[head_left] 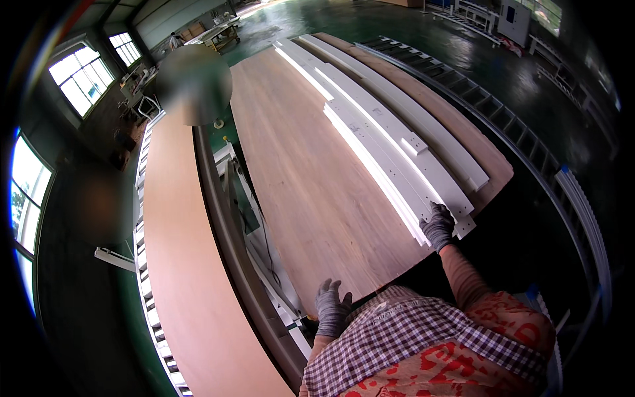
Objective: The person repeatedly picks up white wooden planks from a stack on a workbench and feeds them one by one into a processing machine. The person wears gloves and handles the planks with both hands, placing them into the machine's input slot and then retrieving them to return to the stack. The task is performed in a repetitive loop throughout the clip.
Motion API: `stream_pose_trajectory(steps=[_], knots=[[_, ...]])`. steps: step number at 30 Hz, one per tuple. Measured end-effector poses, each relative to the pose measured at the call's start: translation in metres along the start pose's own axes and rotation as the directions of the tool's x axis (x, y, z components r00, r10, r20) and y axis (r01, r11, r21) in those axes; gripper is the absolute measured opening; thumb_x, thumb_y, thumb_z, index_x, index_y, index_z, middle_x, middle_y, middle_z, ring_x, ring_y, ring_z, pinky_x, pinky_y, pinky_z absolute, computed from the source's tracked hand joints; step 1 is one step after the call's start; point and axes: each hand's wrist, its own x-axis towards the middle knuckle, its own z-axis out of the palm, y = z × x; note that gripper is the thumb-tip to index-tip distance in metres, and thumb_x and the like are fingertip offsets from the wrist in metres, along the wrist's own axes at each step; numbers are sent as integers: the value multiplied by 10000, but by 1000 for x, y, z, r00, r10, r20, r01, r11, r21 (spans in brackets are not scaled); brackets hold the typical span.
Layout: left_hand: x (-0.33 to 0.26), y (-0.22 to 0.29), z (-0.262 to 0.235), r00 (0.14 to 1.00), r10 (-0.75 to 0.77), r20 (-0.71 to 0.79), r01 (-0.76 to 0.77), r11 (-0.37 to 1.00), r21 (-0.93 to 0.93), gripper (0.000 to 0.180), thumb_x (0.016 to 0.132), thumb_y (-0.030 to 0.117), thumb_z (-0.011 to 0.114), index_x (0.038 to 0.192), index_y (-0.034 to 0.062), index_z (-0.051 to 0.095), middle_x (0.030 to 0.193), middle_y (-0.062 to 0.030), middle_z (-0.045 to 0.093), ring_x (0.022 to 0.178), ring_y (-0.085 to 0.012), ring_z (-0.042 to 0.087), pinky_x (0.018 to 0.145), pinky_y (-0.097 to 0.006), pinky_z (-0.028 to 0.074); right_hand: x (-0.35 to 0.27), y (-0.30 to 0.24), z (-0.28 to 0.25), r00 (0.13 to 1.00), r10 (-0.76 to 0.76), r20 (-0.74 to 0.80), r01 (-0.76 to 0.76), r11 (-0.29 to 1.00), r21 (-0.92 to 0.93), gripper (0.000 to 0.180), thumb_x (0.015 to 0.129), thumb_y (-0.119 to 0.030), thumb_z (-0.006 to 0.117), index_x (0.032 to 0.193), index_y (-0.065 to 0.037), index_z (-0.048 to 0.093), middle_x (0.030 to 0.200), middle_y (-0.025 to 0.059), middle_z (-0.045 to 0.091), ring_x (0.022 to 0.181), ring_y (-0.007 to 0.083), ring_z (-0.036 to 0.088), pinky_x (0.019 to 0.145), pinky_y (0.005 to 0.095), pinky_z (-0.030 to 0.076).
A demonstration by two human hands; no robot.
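Long white boards (370, 149) lie lengthwise in overlapping rows on a wide wood-grain panel (297, 172). My right hand (438, 227), in a grey glove, is at the near end of these boards, its fingers closed over one of them. Small dark holes dot the board ends beside it. A short white block (415, 145) sits on top of the boards, farther off. My left hand (333, 308), also gloved in grey, is at the panel's near left corner with its fingers apart and nothing in them.
To the left, a long pale wood board (178, 218) lies on a roller conveyor (142, 264). Another roller track (503, 122) curves along the right side. White metal framework (264, 264) stands in the gap left of the panel. Farther back are a worktable (221, 33) and machinery.
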Motion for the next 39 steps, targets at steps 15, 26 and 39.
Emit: stream_pose_trajectory(steps=[15,26,39], knots=[[-63,-53,-27,928,-194,-319,169,980,-105,436,739,203,750,1140,79,633,1247,-164,581,1141,-355,553,976,-430,452,-121,-101,40,653,-722,228,458,617,640,301,773,-103,682,1057,-6,658,1034,157,653,982,280,641,895,359,507],[-180,-95,-73,349,-491,-798,330,861,-386,354,826,163,665,1155,45,607,1116,-191,624,1070,-377,583,949,-443,465,-141,-185,77,25,-876,482,675,370,638,222,799,-52,670,1012,4,686,953,138,668,873,239,649,832,353,520],[-363,-89,-58,-425,-383,-820,651,501,-571,399,808,161,677,1180,34,602,1118,-179,638,1062,-348,599,941,-438,471,-246,-303,88,-445,-813,376,566,70,822,211,797,1,675,1007,15,667,948,130,667,873,215,666,828,326,539]])
